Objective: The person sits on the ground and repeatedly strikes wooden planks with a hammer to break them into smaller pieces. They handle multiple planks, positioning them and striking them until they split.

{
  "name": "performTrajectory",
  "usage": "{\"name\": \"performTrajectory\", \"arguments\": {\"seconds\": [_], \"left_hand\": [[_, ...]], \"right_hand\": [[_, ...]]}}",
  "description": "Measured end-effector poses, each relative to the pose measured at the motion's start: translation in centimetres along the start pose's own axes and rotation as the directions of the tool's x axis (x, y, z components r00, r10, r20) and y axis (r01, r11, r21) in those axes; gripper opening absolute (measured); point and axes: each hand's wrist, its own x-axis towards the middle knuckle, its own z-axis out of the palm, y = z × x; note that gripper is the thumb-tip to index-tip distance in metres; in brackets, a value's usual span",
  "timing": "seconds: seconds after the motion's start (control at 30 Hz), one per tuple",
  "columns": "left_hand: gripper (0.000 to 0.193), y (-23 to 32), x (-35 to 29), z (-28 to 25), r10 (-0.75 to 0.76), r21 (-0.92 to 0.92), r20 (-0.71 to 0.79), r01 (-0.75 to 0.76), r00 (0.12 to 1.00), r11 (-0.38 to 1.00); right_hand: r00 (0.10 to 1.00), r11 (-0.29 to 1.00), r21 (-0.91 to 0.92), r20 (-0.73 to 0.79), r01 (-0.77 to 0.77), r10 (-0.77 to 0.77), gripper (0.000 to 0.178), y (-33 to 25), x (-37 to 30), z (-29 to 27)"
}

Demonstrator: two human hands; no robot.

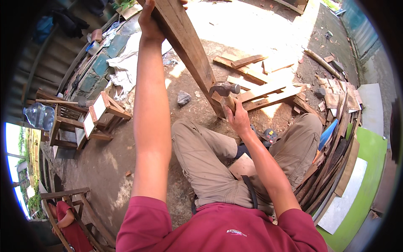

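My left hand (151, 23), raised high at the top of the head view, grips a long wooden beam (184, 38) near its upper end. The beam slants down toward the right, its lower end near the ground in front of my bent legs. In my right hand (239, 119) is a claw hammer (226, 89), held by its wooden handle close below the head. The dark metal head lies against or just in front of the beam's lower part; I cannot tell if they touch. Behind the hammer sits a pile of loose wooden boards (264, 90).
A grey stone (183, 98) lies left of the beam. Wooden stools (100, 115) and a clear plastic jug (38, 116) stand at the left. Stacked wood strips (331, 164) and a green panel (361, 185) line the right. Another person (71, 222) is at the lower left.
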Motion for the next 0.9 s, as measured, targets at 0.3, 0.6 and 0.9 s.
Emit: {"name": "performTrajectory", "arguments": {"seconds": [0.3, 0.6, 0.9], "left_hand": [[0.078, 0.5, -0.6, -1.8, -0.018, -0.154, -0.016, 0.015, 1.0, 0.988], [0.08, 0.5, -0.8, -1.5, -0.004, -0.103, 0.006, 0.005, 1.0, 0.995], [0.079, 1.4, -1.3, -0.8, -0.008, -0.059, 0.051, 0.011, 0.999, 0.998]], "right_hand": [[0.942, 0.941, -0.183, 0.235, 0.284, -0.238, 0.037, 8.3, 3.3, 2.9], [0.91, 0.926, -0.24, 0.369, 0.29, -0.189, 0.031, 9.3, 2.4, 1.8], [0.842, 0.994, -0.112, 0.536, 0.001, 0.06, 0.03, 8.0, 2.9, -0.3]]}}
